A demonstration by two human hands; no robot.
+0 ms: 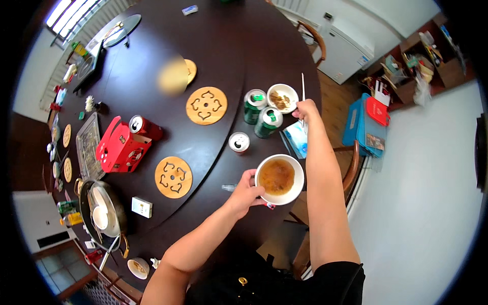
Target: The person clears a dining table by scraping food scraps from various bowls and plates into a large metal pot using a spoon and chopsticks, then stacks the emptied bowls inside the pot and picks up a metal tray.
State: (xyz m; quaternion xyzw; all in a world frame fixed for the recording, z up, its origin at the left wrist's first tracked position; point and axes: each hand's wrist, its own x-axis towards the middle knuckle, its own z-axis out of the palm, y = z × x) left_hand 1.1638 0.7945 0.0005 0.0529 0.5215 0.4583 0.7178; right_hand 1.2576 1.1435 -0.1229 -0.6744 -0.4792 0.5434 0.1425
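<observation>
My left hand [246, 194] grips a white bowl [298, 187] of brown broth by its left rim, thumb over the edge. Farther off, my right hand [306, 109] has a long thin pale utensil [303, 87] in its fingers, probably chopsticks. Its fingertips meet the rim of a smaller white bowl [273, 89] with brown food scraps; whether they also grip that bowl I cannot tell. Two green drink cans [252, 113] [264, 127] stand beside the small bowl. An opened can with a silver top [239, 142] is nearer. Under my right forearm lies a blue-and-white packet [295, 137].
The round dark table carries a turntable with wooden trivets [206, 106], a red carton [124, 150], a red can [148, 127] and a clear tray [88, 133]. A large pan [121, 213] holds stacked dishes. Wooden chairs [352, 164] and a blue bin [352, 122] stand to the right.
</observation>
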